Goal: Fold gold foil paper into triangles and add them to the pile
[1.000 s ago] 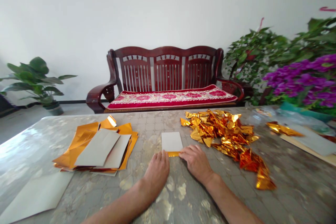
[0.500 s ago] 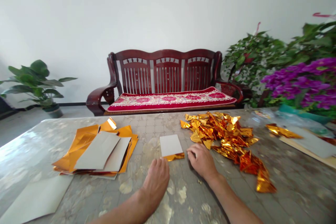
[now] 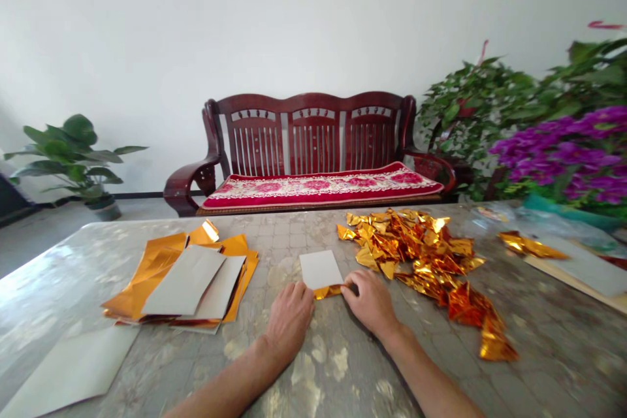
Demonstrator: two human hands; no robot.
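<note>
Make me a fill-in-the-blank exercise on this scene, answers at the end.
1. The strip along the near edge of the small sheet is coloured ____.
2. The hand nearer the shiny foil pile is the person's ____ one.
3. From the person's view, the stack lies to the ____ of the small sheet.
4. The flowers beyond the foil pile are ____.

Missing words: gold; right; left; purple.

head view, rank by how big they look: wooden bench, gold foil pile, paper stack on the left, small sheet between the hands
1. wooden bench
2. gold foil pile and paper stack: too alike to rank
3. small sheet
</note>
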